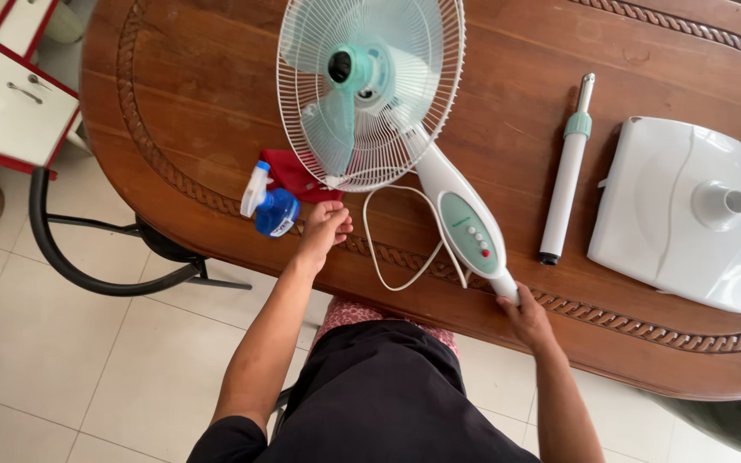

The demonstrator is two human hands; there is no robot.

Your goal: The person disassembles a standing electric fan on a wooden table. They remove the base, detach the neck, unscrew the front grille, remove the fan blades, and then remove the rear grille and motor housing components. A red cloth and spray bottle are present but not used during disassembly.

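Wooden table: a dark brown oval table (216, 103) with a carved rope-pattern border is seen carrying everything both hands reach for.
Fan head: a white wire-grille fan head with pale green blades (369, 86) is laid on the table just beyond the left hand, its white neck with a grey-green button panel (466, 230) slanting down toward the right hand.
Right hand: the right hand (525, 315) is closed around the lower end of the fan's white neck, at the near edge of the table.
Left hand: the left hand (326, 225) is curled at the lower rim of the grille, fingers drawn together on the edge of a red cloth (295, 178); whether the grille itself is pinched cannot be told.
Spray bottle: a blue plastic spray bottle with a white trigger top (269, 206) is seen lying just left of the left hand, beside the red cloth.
Cord: a white power cord (388, 257) is looped on the table between the two hands.
Pole: a white tube with a pale green collar and metal tip (566, 176) is laid to the right of the right hand, beyond it.
Base: a square white plastic fan base with a central socket (688, 214) is set farther right, past the pole.
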